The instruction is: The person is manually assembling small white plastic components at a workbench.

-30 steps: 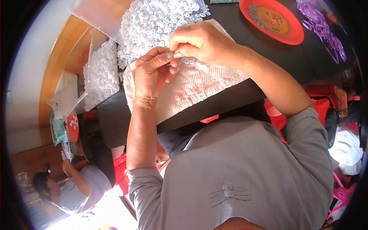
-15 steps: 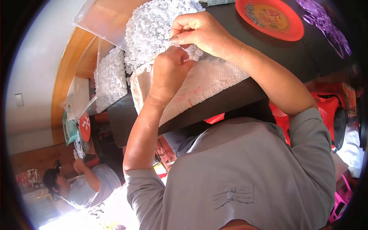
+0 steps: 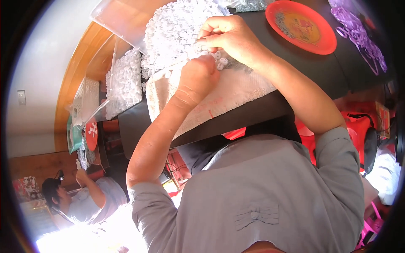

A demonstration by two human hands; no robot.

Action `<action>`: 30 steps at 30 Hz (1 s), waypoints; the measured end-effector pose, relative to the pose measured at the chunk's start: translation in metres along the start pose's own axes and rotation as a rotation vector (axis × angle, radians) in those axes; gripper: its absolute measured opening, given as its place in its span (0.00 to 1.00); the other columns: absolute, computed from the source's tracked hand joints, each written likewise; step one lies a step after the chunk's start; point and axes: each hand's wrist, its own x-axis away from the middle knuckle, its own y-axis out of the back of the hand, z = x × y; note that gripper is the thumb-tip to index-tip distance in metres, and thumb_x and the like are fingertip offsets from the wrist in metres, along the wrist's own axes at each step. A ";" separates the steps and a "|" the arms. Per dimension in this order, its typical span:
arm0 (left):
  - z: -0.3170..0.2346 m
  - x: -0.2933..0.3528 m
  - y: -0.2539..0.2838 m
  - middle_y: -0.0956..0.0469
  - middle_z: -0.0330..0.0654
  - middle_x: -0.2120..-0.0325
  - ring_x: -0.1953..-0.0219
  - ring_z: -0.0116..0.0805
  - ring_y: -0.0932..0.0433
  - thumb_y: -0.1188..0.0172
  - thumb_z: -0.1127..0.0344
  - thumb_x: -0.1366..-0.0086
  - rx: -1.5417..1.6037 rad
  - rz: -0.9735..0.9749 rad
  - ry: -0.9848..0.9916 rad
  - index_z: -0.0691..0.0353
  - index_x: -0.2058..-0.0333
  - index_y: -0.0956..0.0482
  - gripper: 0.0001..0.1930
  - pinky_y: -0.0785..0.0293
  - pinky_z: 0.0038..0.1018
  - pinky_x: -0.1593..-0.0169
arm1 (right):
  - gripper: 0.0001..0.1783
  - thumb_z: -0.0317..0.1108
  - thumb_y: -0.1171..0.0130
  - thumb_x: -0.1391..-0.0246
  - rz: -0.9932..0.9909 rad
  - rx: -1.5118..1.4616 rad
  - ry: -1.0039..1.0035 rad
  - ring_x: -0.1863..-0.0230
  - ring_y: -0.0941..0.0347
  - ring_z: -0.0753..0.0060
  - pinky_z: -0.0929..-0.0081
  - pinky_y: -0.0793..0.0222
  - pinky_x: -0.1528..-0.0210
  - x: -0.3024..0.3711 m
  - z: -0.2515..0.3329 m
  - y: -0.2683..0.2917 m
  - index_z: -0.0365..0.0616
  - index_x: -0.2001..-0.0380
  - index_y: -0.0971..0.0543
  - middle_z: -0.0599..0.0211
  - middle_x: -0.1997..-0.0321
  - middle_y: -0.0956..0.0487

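Observation:
My left hand (image 3: 198, 76) is closed, knuckles up, over the pale cloth (image 3: 242, 86) at the near edge of a heap of small white plastic pieces (image 3: 175, 31). Just above and to its right, my right hand (image 3: 231, 37) pinches with thumb and forefinger at the edge of the heap. Whatever either hand holds is hidden or too small to make out. A few loose white pieces (image 3: 222, 64) lie on the cloth beside my left knuckles.
On the dark table (image 3: 270, 63), a red plate (image 3: 327, 42) holds small grey bits. Purple cord (image 3: 358, 38) lies at far right. More white pieces (image 3: 124, 82) fill a clear bin on the left. Another person (image 3: 86, 196) works at lower left.
Both hands have shifted slightly to the right and stay close together, still closed. The whole view has moved a little too.

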 end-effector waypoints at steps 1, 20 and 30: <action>0.003 0.002 0.004 0.22 0.43 0.78 0.80 0.33 0.26 0.40 0.69 0.44 0.325 0.012 0.144 0.70 0.69 0.22 0.08 0.29 0.30 0.75 | 0.07 0.26 0.37 0.51 -0.030 -0.001 -0.028 0.79 0.32 0.83 0.79 0.37 0.75 0.000 0.001 0.000 0.36 0.79 0.24 0.71 0.81 0.27; 0.000 0.021 0.019 0.22 0.45 0.74 0.77 0.29 0.25 0.43 0.74 0.35 1.617 -0.266 0.583 0.71 0.63 0.23 0.06 0.32 0.22 0.79 | 0.06 0.28 0.45 0.42 0.145 0.220 -0.181 0.72 0.33 0.86 0.82 0.37 0.71 0.007 -0.014 -0.010 0.40 0.73 0.26 0.77 0.77 0.29; 0.005 0.026 0.023 0.21 0.46 0.74 0.76 0.30 0.23 0.44 0.73 0.34 1.599 -0.314 0.619 0.72 0.62 0.24 0.07 0.31 0.23 0.77 | 0.04 0.27 0.45 0.41 0.122 0.286 -0.161 0.70 0.32 0.86 0.82 0.33 0.68 0.009 -0.012 -0.015 0.39 0.69 0.25 0.76 0.73 0.27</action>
